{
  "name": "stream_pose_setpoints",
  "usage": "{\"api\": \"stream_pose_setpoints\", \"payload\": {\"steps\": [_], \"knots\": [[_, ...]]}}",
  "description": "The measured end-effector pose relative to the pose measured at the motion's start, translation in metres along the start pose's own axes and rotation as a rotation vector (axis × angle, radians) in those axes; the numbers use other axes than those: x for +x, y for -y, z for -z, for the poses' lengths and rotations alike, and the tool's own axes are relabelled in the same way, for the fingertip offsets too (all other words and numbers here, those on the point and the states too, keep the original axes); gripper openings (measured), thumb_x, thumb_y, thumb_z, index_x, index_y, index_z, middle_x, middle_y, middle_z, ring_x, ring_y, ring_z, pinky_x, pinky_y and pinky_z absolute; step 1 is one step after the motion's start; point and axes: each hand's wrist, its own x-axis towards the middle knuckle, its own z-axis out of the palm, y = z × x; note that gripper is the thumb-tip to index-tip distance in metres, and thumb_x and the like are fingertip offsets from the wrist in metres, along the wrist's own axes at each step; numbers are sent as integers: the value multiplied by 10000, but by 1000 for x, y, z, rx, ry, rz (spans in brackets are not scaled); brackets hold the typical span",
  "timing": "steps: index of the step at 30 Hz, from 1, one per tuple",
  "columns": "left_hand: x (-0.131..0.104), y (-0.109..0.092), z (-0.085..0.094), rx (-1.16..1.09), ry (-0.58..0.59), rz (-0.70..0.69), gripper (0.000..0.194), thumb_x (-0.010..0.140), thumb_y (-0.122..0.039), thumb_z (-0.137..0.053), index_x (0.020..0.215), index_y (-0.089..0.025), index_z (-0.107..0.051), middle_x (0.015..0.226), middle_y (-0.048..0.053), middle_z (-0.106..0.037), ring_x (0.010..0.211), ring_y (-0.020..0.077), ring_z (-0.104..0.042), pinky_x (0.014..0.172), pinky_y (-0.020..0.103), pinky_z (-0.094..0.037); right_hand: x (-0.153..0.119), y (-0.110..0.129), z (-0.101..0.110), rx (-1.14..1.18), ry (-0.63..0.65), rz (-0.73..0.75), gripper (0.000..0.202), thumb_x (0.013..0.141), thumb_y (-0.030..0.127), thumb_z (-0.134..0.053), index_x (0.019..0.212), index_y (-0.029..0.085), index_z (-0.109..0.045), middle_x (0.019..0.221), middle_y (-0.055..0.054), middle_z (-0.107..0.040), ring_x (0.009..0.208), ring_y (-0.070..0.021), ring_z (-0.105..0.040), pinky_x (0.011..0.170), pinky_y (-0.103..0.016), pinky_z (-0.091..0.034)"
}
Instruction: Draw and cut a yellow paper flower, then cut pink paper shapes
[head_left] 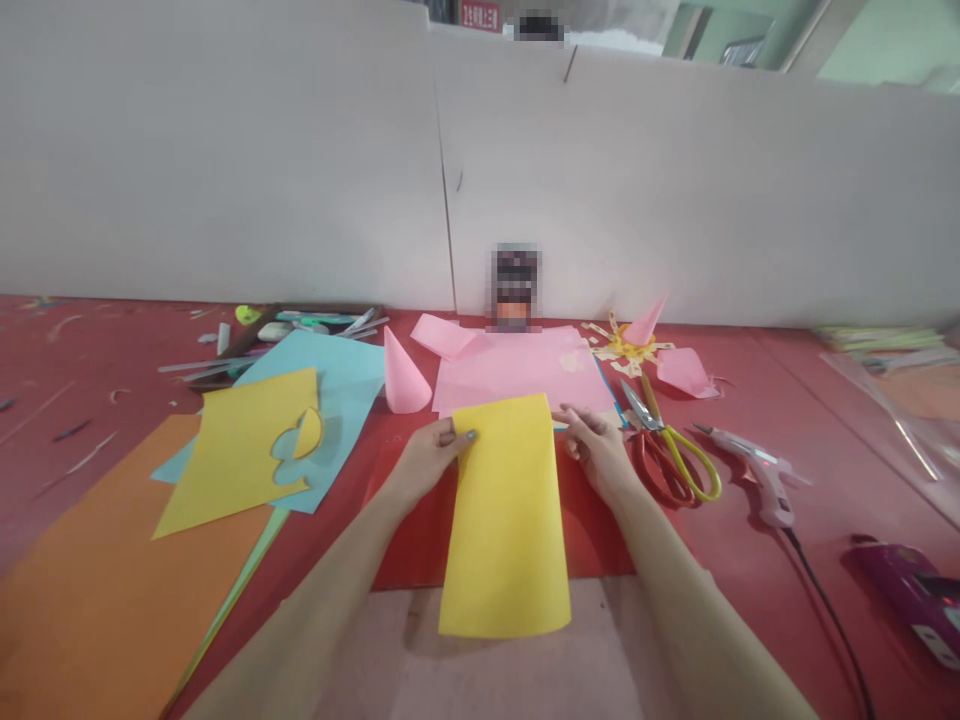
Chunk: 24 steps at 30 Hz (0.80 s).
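Note:
A long yellow sheet (506, 530) hangs down in the middle, curved along its length. My left hand (439, 450) pinches its upper left edge, with the thumb on the front. At the upper right edge my right hand (592, 440) has its fingers closed together beside the sheet's corner. Beneath lies a red sheet (405, 540) on the table. Behind the yellow sheet are pink sheets (510, 370), and a pink paper cone (403, 375) stands upright to their left.
Scissors (667, 440) and a glue gun (757, 470) with a cord lie at the right, a purple device (911, 590) beyond them. Orange (127, 560), blue (345, 390) and cut yellow paper (225, 440) lie left, near a tray (225, 375) of pens. A white partition (262, 160) stands behind.

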Motion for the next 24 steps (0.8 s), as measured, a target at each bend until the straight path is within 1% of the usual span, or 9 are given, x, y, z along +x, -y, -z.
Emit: {"api": "stream_pose_setpoints", "payload": {"steps": [2, 6, 9, 11, 13, 16, 18, 21, 24], "knots": [[0, 0, 0, -5, 8, 0, 374, 687, -491, -620, 893, -179, -622, 861, 62, -694, 808, 237, -639, 724, 336, -484, -1, -2, -2, -22, -21, 36, 252, 627, 386, -715, 691, 187, -574, 713, -12, -677, 388, -53, -381, 384, -214, -300], [0, 0, 0, 40, 17, -12, 356, 674, -488, -632, 839, -173, -616, 821, 50, -690, 787, 228, -638, 689, 315, -483, -5, 0, -6, -164, 11, 68, 309, 653, 455, -678, 594, 184, -541, 531, 15, -612, 349, -69, -393, 385, -223, -324], [-1, 0, -1, 72, 6, -15, 363, 661, -504, -633, 798, -168, -611, 807, 46, -687, 777, 223, -638, 693, 312, -484, -10, 3, -12, -282, 41, 27, 438, 707, 566, -573, 501, 183, -518, 413, 17, -532, 343, -104, -422, 374, -240, -337], [-2, -1, -2, 93, 14, -9, 353, 665, -503, -629, 780, -170, -609, 803, 43, -689, 784, 226, -641, 693, 310, -487, -13, 5, -14, -289, 52, -9, 514, 754, 625, -460, 504, 182, -532, 388, 13, -508, 331, -118, -418, 352, -248, -319], [-3, -3, -3, 101, 41, -3, 332, 670, -483, -634, 784, -173, -611, 807, 44, -693, 797, 233, -644, 694, 312, -491, -14, 7, -16, -297, 100, 0, 513, 775, 627, -426, 602, 176, -599, 444, 2, -559, 376, -141, -470, 379, -259, -356], [-4, -4, -4, 73, 80, -7, 321, 675, -446, -644, 847, -176, -625, 840, 51, -699, 802, 236, -646, 720, 325, -495, -14, 5, -15, -333, 231, 35, 388, 731, 543, -573, 790, 170, -664, 669, -23, -672, 604, -201, -606, 557, -291, -468], [-4, -5, -3, 51, 96, -14, 324, 686, -426, -640, 894, -177, -630, 868, 57, -698, 802, 232, -647, 743, 332, -494, -12, 2, -13, -297, 292, 1, 345, 690, 465, -658, 867, 169, -668, 794, -32, -693, 716, -227, -634, 675, -325, -492], [-3, -4, -2, 22, 126, -13, 319, 700, -398, -636, 929, -177, -627, 889, 56, -694, 806, 220, -645, 772, 335, -490, -9, -4, -11, -213, 321, -68, 342, 683, 398, -687, 941, 176, -656, 864, -40, -697, 764, -233, -648, 772, -373, -489], [-2, -3, 1, -18, 172, -4, 323, 699, -387, -640, 943, -177, -610, 878, 47, -687, 799, 207, -643, 771, 331, -492, -8, -6, -10, -213, 323, -79, 326, 674, 376, -696, 930, 179, -653, 870, -46, -697, 799, -239, -647, 790, -385, -484]]}}
